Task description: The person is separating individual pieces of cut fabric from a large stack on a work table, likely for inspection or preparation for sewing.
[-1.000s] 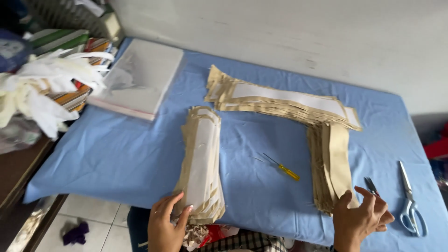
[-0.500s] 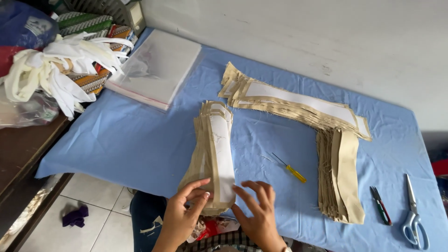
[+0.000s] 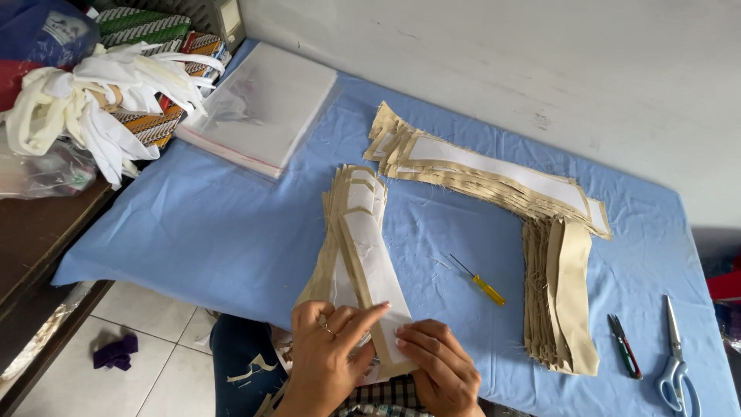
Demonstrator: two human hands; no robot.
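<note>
Both hands [image 3: 386,359] on beige fabric stack [image 3: 356,232]

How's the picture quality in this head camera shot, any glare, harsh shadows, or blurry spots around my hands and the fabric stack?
Head view: soft, even daylight, no hard shadows on the blue cloth; slight sheen on the clear plastic bag, not blown out; left hand and right hand on the tan fabric stack are reasonably sharp; wide-angle lens splays the table edges outward.

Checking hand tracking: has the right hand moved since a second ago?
Yes. The right hand went from beside the small snips leftward to the near end of the beige stack, next to the left hand.
</note>
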